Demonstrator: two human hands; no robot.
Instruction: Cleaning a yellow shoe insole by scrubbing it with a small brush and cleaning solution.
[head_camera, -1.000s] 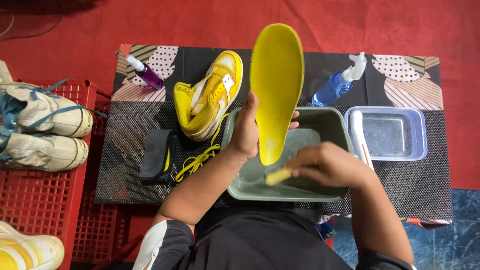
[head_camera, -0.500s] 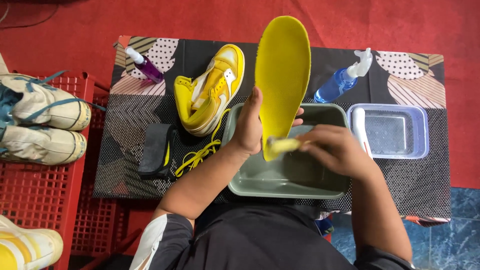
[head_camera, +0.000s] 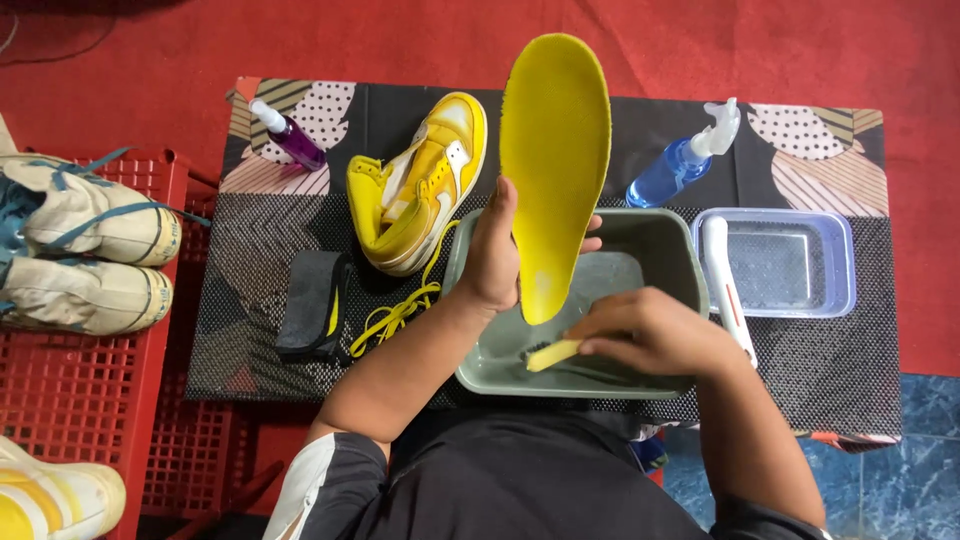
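Over the grey basin, the left hand grips a yellow insole upright by its lower edge, heel end dipping toward the water. The right hand is closed around a small yellow-handled brush, low inside the basin just below the heel. Short strokes kept above the basin would let drips fall inside (judging by the tilt). Left of the basin sits a yellow sneaker; right of it a clear tub crowds the elbow, so freer room lies behind the basin.

Matt foam insole, plastic basin
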